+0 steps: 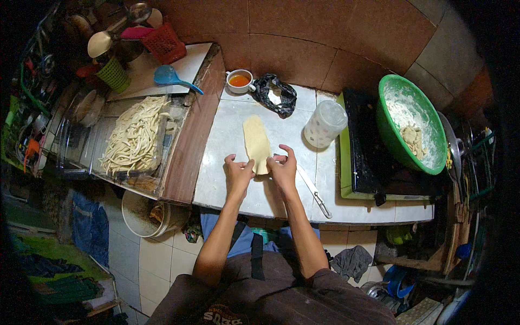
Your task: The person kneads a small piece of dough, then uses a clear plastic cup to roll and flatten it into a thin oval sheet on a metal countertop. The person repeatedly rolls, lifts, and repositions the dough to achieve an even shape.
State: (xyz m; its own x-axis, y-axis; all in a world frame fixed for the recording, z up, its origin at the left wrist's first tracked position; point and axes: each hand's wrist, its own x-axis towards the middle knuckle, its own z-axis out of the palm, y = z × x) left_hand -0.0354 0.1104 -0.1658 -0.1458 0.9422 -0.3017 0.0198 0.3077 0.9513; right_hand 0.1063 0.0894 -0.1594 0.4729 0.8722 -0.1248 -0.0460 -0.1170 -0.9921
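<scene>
A flat, elongated sheet of dough [256, 136] lies on the white tiled counter [219, 178], its near edge lifted between my two hands. My left hand [239, 172] pinches the near left corner with thumb and fingers. On the near right corner, my right hand [283, 166] does the same, its index finger raised. Just right of my right hand lies a knife with a white handle [315, 193], part of it hidden behind the hand. Beyond the dough sit a black plastic bag [286, 103] holding white powder and a white cup [239, 81] of orange liquid.
A translucent plastic jar [326, 124] stands on the right, beside a stove [357, 162]. On the stove, a green basin [438, 150] holds flour and dough. Cut noodle strips [136, 134] fill a clear tray at left, near a blue rice paddle [166, 76]. A white bucket [142, 227] stands below.
</scene>
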